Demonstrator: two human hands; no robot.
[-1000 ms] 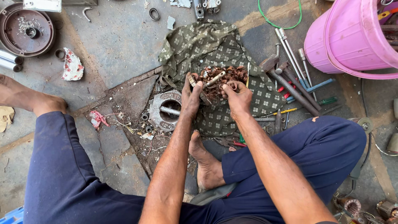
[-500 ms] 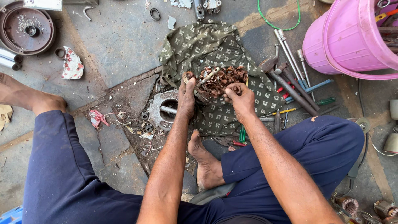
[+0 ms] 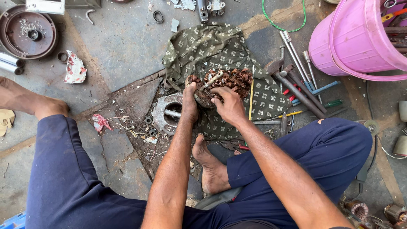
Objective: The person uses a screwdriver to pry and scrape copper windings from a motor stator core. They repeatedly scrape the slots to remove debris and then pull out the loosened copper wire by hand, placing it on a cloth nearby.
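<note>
Left hand: the left hand [image 3: 189, 101] is closed around the near-left edge of the copper winding bundle [image 3: 227, 82], fingers curled over its rim.
Right hand: the right hand [image 3: 229, 105] is closed on the bundle's near side, just beside the left hand; a short pale metal tool [image 3: 212, 79] sticks up between the two hands, though which hand has hold of it I cannot tell.
Winding bundle: a tangle of reddish-brown copper wire in a round core, resting on the patterned green cloth [image 3: 220, 46] spread over the floor, in front of the person's bare foot [image 3: 210, 167].
Beside it: a round grey metal housing [image 3: 168, 113] with a shaft lies on the floor, touching the cloth's left edge (partly hidden by the left forearm).
Right of the cloth: hammers and screwdrivers [image 3: 296, 80] lie in a loose fan, some overlapping the cloth; a pink plastic bucket [image 3: 352, 42] of tools stands farther right.
Far left: a round rusty metal cover [image 3: 27, 34] lies well apart from the hands.
Floor: grey concrete floor [image 3: 123, 46], cracked, littered with small scraps and washers.
</note>
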